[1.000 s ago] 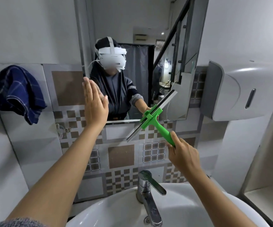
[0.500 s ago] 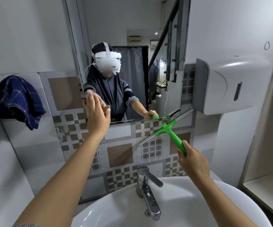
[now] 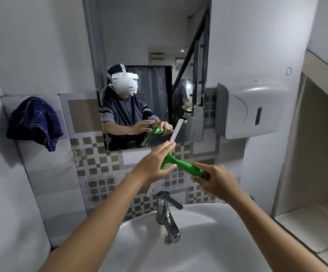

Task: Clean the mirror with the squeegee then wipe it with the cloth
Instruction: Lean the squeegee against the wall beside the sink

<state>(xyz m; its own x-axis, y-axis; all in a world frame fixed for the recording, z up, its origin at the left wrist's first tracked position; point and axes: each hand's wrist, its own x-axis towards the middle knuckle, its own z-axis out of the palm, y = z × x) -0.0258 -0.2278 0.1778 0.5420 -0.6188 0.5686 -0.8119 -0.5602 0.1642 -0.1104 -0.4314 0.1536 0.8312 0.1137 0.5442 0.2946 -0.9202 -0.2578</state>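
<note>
The mirror (image 3: 149,36) hangs on the wall above the sink and reflects a person with a headset. My right hand (image 3: 216,181) grips the handle of the green squeegee (image 3: 184,166) below the mirror's lower edge, in front of the tiles. The squeegee's blade runs steeply from upper right to lower left, and its top end overlaps the mirror's bottom right. My left hand (image 3: 153,163) is flat with fingers stretched out, lying against the squeegee's head and hiding the blade's middle. A dark blue checked cloth (image 3: 34,122) hangs on the wall at the left, away from both hands.
A chrome faucet (image 3: 167,211) stands on the white sink (image 3: 188,250) right below the hands. A white paper dispenser (image 3: 251,110) juts out from the wall right of the mirror. A recessed shelf (image 3: 312,224) lies at the far right. A small hook (image 3: 76,156) sits under the cloth.
My left hand left the mirror's left edge and came down and right onto the squeegee's head. The squeegee dropped off the mirror's bottom edge and its blade turned steeper.
</note>
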